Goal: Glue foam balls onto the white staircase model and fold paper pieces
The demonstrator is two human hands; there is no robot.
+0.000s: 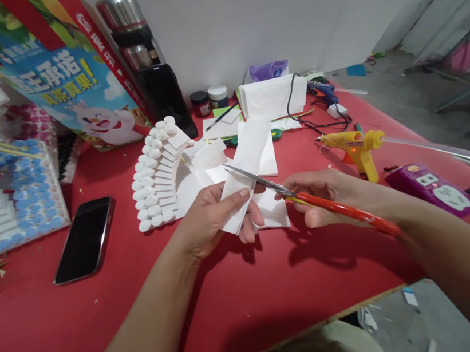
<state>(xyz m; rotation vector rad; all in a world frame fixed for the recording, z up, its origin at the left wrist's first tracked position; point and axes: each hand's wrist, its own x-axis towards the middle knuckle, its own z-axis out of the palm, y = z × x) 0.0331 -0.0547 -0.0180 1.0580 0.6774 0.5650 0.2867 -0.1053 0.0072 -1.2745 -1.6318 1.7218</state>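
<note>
My left hand (pixel 210 217) grips a long white paper strip (pixel 252 145) between thumb and fingers, tilted up over the table's middle. With my right hand (pixel 321 193) I hold red-handled scissors (pixel 338 208); their metal blades lie across the strip just above my left thumb. Whether the blades have cut into the paper cannot be made out. Just behind my left hand stands a curved white model (pixel 160 180) with rounded white pieces along its outer edge and stepped white slabs inside. More white paper (pixel 271 208) lies under and behind my hands.
On the red table (pixel 150 320), a phone (pixel 84 240) lies left. At right are a yellow glue gun (pixel 352 146) and a purple power strip (pixel 434 190). Blue-and-white models (pixel 33 194), a colourful box (pixel 74 76), a black thermos (pixel 163 93) and paint jars (pixel 218 97) stand behind.
</note>
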